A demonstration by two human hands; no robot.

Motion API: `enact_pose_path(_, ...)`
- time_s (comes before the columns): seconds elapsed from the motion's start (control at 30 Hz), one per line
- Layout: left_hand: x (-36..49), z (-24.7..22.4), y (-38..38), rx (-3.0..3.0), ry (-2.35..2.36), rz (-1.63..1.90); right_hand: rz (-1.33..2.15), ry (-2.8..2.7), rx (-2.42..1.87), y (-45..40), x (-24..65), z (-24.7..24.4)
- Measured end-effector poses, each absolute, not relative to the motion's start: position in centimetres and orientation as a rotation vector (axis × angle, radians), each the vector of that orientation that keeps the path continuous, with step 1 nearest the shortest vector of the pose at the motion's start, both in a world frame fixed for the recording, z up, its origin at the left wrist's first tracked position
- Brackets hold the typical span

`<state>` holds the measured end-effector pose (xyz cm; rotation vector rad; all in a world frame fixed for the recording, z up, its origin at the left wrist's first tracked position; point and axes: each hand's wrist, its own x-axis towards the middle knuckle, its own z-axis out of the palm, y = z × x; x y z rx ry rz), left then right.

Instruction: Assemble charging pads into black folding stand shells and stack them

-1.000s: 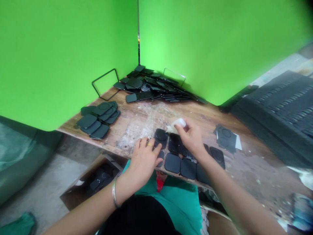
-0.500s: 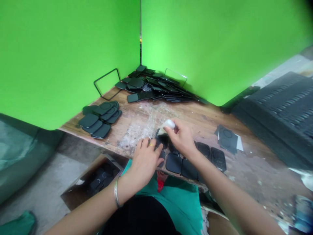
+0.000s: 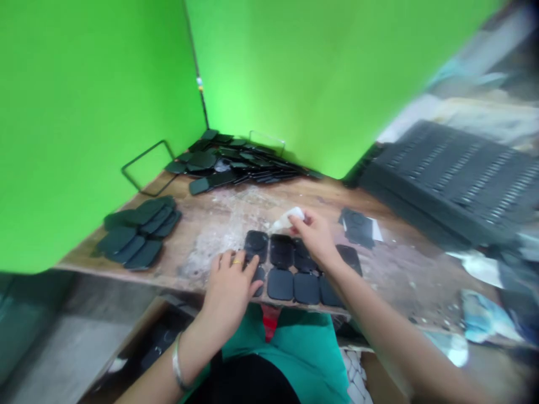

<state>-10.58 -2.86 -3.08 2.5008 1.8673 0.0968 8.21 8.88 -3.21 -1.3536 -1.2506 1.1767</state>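
In my right hand (image 3: 314, 235) is a small white squeeze bottle (image 3: 290, 217), tilted with its narrow tip pointing down to the left. The tip is over the upper row, near a black square pad (image 3: 256, 242) with rounded corners; whether it touches anything I cannot tell. My left hand (image 3: 229, 289) lies flat, fingers spread, partly over the leftmost lower pad (image 3: 259, 283). More black pads lie in two rows along the table's front edge, among them a lower one (image 3: 280, 284) and an upper one (image 3: 282, 251). My right forearm hides some at the right.
Overlapping black pads (image 3: 135, 235) lie at the left of the wooden table (image 3: 236, 210). Behind them stands a thin black frame (image 3: 147, 168). A long heap of black pieces (image 3: 244, 163) lines the green screens (image 3: 295, 84). Dark sheets (image 3: 357, 226) and a ribbed black block (image 3: 446, 179) are right.
The view has swung right, so the table's things appear further left. My right hand has shifted the bottle rightward from the leftmost upper pad, uncovering it. My left hand stays at the lower pad.
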Motion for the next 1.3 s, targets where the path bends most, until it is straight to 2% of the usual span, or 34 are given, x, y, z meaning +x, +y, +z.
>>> enact_pose_path(0.27,-11.6,-3.7,-1.2,2.613,1.823,0.355,1.469,-0.635,-1.128,4.4,17.9,-3.2)
enact_pose_path(0.6,-9.1,-4.2,0.2,2.64,1.571,0.702,0.738,-0.814,-1.494,0.8,31.8,-5.9)
enact_pose_path(0.83,-6.6,-5.3,1.2,2.757,1.337,0.869,0.446,-0.916,-1.594,1.4,33.6,-7.8)
enact_pose_path(1.0,-5.4,-5.3,1.5,2.844,1.197,0.961,0.361,-1.005,-1.622,0.7,33.6,-8.5)
enact_pose_path(1.13,-5.3,-5.0,1.8,2.884,1.175,0.97,0.158,-1.097,-1.648,0.5,35.4,-7.0)
enact_pose_path(1.3,-5.0,-4.5,2.1,2.86,1.178,1.008,-0.098,-1.247,-1.755,5.4,39.9,-1.5)
